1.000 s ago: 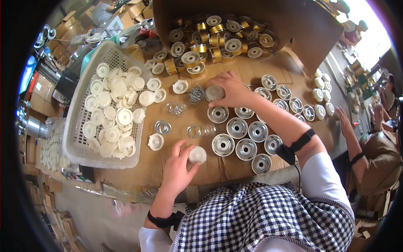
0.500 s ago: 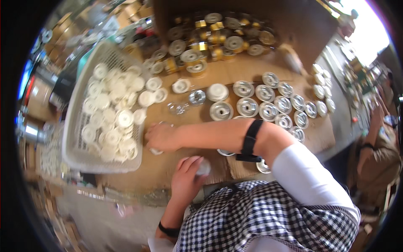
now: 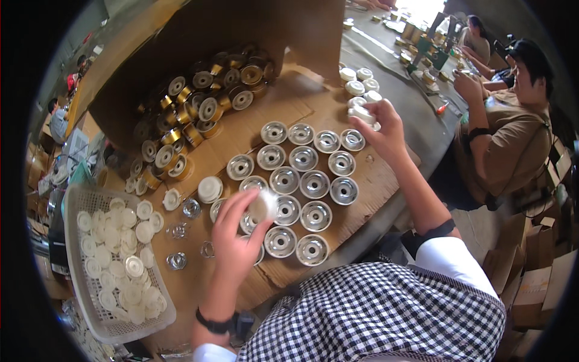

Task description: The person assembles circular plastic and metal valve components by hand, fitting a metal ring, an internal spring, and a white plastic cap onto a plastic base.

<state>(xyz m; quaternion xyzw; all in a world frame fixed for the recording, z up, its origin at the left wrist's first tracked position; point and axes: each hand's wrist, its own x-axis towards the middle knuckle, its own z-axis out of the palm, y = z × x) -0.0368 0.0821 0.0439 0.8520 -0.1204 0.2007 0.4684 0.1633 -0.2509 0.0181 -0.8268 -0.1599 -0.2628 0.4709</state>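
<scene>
My left hand [image 3: 234, 238] is closed round a white round plastic cap [image 3: 264, 205], held tilted above rows of silvery metal cups [image 3: 314, 183], each with a hole in its middle. Farther right, my right hand [image 3: 386, 130] pinches a white plastic disc [image 3: 360, 113] between thumb and fingers. That disc is at the near end of a cluster of white round pieces [image 3: 354, 88] on the cardboard's right edge; whether it touches them I cannot tell. Left of the cups lie a small stack of white discs [image 3: 210, 189] and several loose metal springs [image 3: 176, 260].
A white perforated basket [image 3: 73, 253] of white plastic discs stands at the left. An upturned cardboard box [image 3: 313, 36] shelters a heap of gold-and-silver spools [image 3: 208, 108] at the back. Across the grey table [image 3: 389, 51], co-workers [image 3: 506, 133] sit at the right near a green press [image 3: 431, 45].
The view has swung right. My right hand has gone from beside the basket across to the white pieces at the far right. My left hand has risen over the metal cups with the white cap.
</scene>
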